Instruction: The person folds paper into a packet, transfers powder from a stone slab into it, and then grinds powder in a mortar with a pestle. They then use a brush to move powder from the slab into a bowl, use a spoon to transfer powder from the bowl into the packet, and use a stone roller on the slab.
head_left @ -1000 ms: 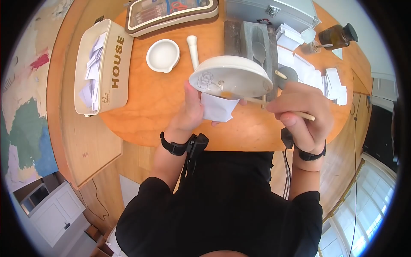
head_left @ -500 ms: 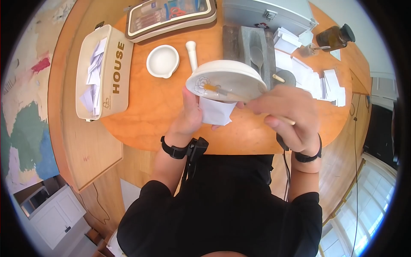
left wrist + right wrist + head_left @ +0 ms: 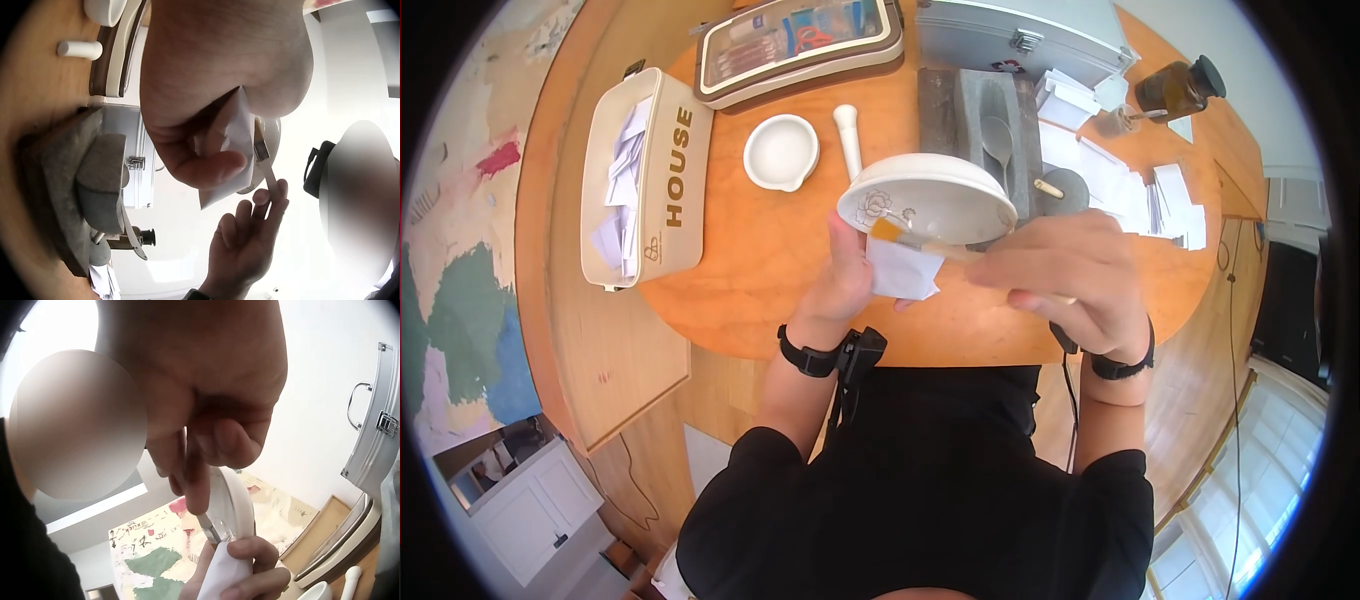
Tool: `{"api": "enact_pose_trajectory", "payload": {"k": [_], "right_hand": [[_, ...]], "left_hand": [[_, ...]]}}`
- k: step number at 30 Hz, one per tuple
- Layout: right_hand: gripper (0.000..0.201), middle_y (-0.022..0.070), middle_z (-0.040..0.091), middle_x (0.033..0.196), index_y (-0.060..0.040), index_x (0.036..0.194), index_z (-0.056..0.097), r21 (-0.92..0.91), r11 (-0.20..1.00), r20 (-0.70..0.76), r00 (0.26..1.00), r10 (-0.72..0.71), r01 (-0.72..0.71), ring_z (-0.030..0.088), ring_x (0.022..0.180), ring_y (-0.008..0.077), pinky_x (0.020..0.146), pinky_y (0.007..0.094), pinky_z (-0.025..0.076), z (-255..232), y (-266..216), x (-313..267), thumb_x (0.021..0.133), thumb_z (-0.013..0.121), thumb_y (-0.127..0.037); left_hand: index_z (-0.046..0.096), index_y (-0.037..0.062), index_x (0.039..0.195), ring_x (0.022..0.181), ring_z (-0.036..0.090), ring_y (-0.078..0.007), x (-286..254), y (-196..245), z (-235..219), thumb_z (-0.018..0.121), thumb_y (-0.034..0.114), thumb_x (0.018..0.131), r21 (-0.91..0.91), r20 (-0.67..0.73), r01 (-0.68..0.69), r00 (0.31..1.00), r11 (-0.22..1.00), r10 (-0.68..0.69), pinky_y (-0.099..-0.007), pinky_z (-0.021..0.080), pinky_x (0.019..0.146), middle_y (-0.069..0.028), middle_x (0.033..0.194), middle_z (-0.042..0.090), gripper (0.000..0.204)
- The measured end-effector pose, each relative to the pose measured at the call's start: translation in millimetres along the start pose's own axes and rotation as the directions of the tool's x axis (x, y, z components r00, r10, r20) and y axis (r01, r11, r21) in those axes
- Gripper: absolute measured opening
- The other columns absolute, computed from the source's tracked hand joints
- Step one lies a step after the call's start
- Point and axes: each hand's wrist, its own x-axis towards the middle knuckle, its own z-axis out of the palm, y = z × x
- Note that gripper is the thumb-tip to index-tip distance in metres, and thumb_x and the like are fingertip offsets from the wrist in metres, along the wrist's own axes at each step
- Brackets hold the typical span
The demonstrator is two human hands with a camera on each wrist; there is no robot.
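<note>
My left hand (image 3: 845, 275) holds a white bowl (image 3: 945, 178), tipped so that its flower-patterned inside faces me. The same hand grips a folded white paper packet (image 3: 900, 268), which sits just under the bowl's lower edge. In the left wrist view its fingers curl over the paper (image 3: 232, 147). A flat brush (image 3: 888, 231) with pale orange bristles and a light handle is pinched in my right hand (image 3: 1075, 280). Its bristles lie at the bowl's near rim, right above the packet. From the right wrist, the brush's metal collar (image 3: 209, 529) shows beside the bowl (image 3: 239, 503).
A small white mortar (image 3: 781, 152) and a pestle (image 3: 847, 140) are beyond the bowl. The cream HOUSE bin (image 3: 685, 180) of paper stands left. Behind are a lidded case (image 3: 800, 50), a metal case (image 3: 1025, 40), a stone block with a spoon (image 3: 997, 140), and a brown jar (image 3: 1175, 92).
My right hand has moved left, sweeping the brush from inside the bowl out to the rim above the packet. The left hand still holds the bowl and packet, slightly lower in view.
</note>
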Motion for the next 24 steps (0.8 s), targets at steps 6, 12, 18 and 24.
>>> {"api": "enact_pose_trajectory", "payload": {"k": [6, 12, 18, 24], "right_hand": [[0.015, 0.0089, 0.069, 0.080, -0.0046, 0.095, 0.070, 0.007, 0.998, -0.009, 0.998, 0.057, -0.057, 0.065, 0.064, 0.0253, 0.055, 0.0299, 0.048, -6.1, -3.8, 0.4, 0.083, 0.068, -0.014], [0.014, 0.0090, 0.068, 0.076, -0.0035, 0.095, 0.071, -0.013, 0.996, -0.006, 0.996, 0.085, -0.085, 0.063, 0.062, 0.0240, 0.053, 0.0300, 0.046, -7.4, -4.2, -1.6, 0.084, 0.067, -0.011], [0.013, 0.0094, 0.069, 0.078, -0.0020, 0.093, 0.071, 0.001, 0.992, -0.024, 0.991, 0.129, -0.129, 0.062, 0.061, 0.0252, 0.054, 0.0309, 0.047, -9.7, -6.3, -1.4, 0.083, 0.066, -0.010], [0.012, 0.0104, 0.071, 0.080, -0.0009, 0.091, 0.070, 0.016, 0.987, -0.076, 0.984, 0.161, -0.160, 0.065, 0.065, 0.0274, 0.058, 0.0326, 0.050, -7.5, -5.8, -3.3, 0.083, 0.064, -0.006]], "left_hand": [[0.033, 0.0086, 0.145, 0.082, 0.063, -0.0185, -1.3, -1.0, -9.1, 0.017, 0.077, 0.091, 0.049, 0.044, -0.025, 0.999, 0.998, 0.023, -0.0274, 0.053, 0.052, -0.0163, 0.122, 0.059, 0.089], [0.033, 0.0030, 0.143, 0.050, 0.056, -0.0121, 0.0, 3.5, -2.0, 0.018, 0.082, 0.086, -0.043, 0.042, 0.042, 0.998, 0.998, -0.041, -0.0232, 0.041, 0.039, -0.0186, 0.102, 0.068, 0.099], [0.034, 0.0019, 0.143, 0.051, 0.057, -0.0118, -0.2, 2.0, -1.6, 0.019, 0.082, 0.086, -0.092, 0.033, 0.064, 0.998, 0.994, -0.061, -0.0225, 0.041, 0.039, -0.0185, 0.102, 0.068, 0.099], [0.035, 0.0011, 0.142, 0.052, 0.058, -0.0119, 1.0, 0.8, -2.6, 0.020, 0.083, 0.085, -0.073, 0.035, 0.052, 0.998, 0.996, -0.050, -0.0225, 0.041, 0.039, -0.0195, 0.103, 0.068, 0.101]]}}
